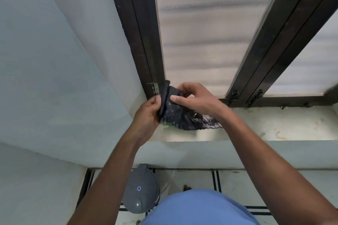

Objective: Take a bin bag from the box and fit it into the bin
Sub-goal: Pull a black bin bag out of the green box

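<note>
Frosted window (210, 32) in a dark frame filling twelve to two o'clock, pale wall (54, 60) across nine to eleven. Pale, stained sill (274, 126) running from centre out to three o'clock. Below, at six o'clock, grey lidded bin (140, 190) on the tiled floor, lid on, well apart from the hands and not yet lined.

Dead centre, just above the sill: black bin bag (182, 116), folded and crumpled, tail trailing toward four o'clock onto the sill. Sliver of green (167, 124) peeping out beneath, possibly the box, too hidden to tell.

Left hand (148, 113) closed on the bag's folded edge at nine o'clock of the bundle, thumb on top. Right hand (197, 98) pinching the upper layer, thumb pressed flat on the plastic, fingers curled behind.

Likely handling: very light, limp, thin film; slick, layers clinging together, liable to tear if yanked. Best taken at the open-mouth edge, rubbing the two layers apart between thumb and finger, then shaken out before draping over the bin rim.
</note>
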{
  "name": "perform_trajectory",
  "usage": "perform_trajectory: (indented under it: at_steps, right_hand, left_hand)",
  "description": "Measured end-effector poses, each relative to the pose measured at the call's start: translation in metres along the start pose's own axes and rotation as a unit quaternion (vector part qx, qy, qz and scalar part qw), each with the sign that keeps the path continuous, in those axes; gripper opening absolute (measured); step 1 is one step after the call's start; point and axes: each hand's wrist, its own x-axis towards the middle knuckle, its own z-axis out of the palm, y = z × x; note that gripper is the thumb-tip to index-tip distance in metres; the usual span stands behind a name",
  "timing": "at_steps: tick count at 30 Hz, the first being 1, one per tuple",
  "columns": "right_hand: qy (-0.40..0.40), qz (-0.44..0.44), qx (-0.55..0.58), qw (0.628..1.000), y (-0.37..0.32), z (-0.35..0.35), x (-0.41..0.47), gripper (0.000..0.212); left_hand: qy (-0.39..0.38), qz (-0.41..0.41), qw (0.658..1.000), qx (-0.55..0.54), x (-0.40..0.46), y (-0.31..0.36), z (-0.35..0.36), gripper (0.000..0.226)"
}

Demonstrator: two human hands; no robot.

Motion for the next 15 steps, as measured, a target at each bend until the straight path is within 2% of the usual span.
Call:
perform_trajectory:
  at_steps: [3, 6, 11, 15]
  right_hand:
    - [0.001, -0.006, 0.007, 1.0, 0.004, -0.006, -0.002, 0.032]
    - [-0.003, -0.009, 0.007, 1.0, 0.005, -0.016, -0.005, 0.029]
    - [-0.023, -0.007, 0.011, 1.0, 0.009, -0.032, -0.012, 0.029]
    - [-0.006, -0.011, 0.018, 1.0, 0.009, -0.043, -0.012, 0.025]
  left_hand:
    - [0.023, 0.023, 0.998, 0.06, -0.005, 0.001, -0.004, 0.039]
    - [0.057, 0.031, 0.997, 0.052, -0.006, 0.002, -0.006, 0.032]
    - [0.048, 0.025, 0.998, 0.04, -0.009, 0.007, -0.007, 0.036]
    - [0.037, 0.028, 0.998, 0.051, -0.012, 0.007, -0.005, 0.036]
